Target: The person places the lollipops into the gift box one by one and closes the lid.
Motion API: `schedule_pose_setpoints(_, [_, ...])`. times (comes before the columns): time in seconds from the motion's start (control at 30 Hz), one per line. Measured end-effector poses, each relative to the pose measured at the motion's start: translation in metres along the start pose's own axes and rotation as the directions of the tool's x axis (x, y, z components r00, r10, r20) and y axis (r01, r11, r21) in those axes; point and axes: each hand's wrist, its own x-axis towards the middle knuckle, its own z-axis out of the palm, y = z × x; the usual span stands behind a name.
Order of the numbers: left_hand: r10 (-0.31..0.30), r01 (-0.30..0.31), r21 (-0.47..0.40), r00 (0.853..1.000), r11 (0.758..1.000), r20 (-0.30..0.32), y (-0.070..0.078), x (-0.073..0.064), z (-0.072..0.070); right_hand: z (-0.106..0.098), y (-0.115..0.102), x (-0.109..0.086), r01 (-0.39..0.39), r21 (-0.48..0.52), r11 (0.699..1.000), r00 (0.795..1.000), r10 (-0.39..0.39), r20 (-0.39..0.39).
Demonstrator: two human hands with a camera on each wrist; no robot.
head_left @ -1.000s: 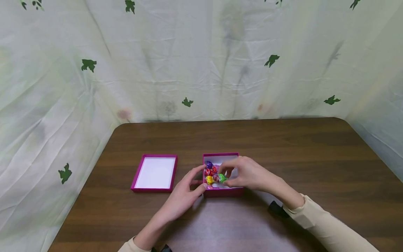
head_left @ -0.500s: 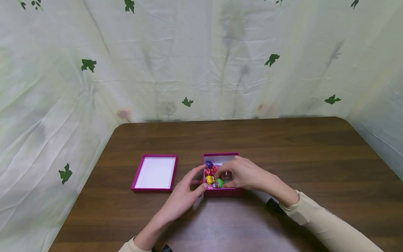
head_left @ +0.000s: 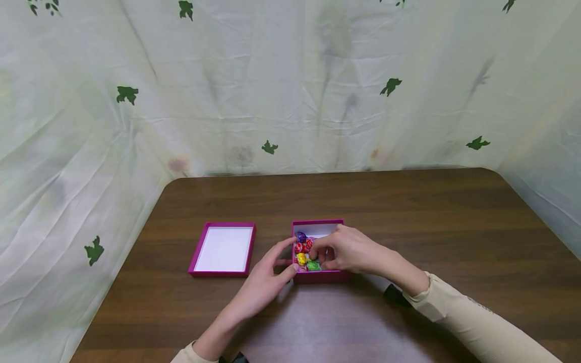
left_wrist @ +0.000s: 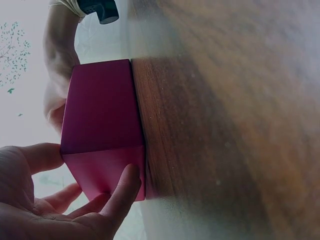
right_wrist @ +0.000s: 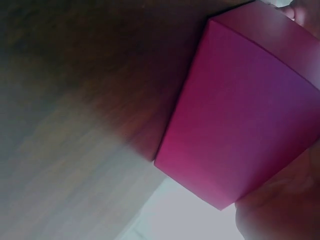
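Observation:
A magenta box [head_left: 323, 277] with a pale inside stands on the table, wrapped candies along its left part. My left hand [head_left: 260, 290] rests at its left side. In the left wrist view, the thumb lies at the rim corner and the fingers [left_wrist: 122, 192] touch the outer wall. My right hand [head_left: 351, 249] reaches over the right side into the box, index finger and thumb apart. Just below its fingertips lies a green candy [head_left: 313, 265]. A yellow candy [head_left: 301, 259], a red candy [head_left: 299, 247] and a purple candy [head_left: 301, 237] show behind it. The right palm hides the box's right part.
A shallow magenta lid [head_left: 223, 249], white inside up, lies left of the box on the brown wooden table [head_left: 408, 212]. Pale cloth [head_left: 290, 91] with green leaf shapes hangs behind and at both sides.
The green candy has gone from between the right fingers down to the front of the box, a little to the left. The left hand, box and lid keep their places.

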Motion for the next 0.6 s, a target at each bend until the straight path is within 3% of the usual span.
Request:
schedule_pose_setpoints(0.27, [-0.009,0.009,0.0,1.0,1.0,0.006,-0.001,0.001,0.0,-0.001,0.004,-0.002,0.008,0.062,0.998,1.0,-0.008,-0.008])
schedule_pose_setpoints(0.6, [-0.013,0.013,-0.007,1.0,1.0,0.001,-0.001,0.001,0.001,-0.01,0.008,-0.007,0.014,0.315,0.949,0.995,0.018,-0.098])
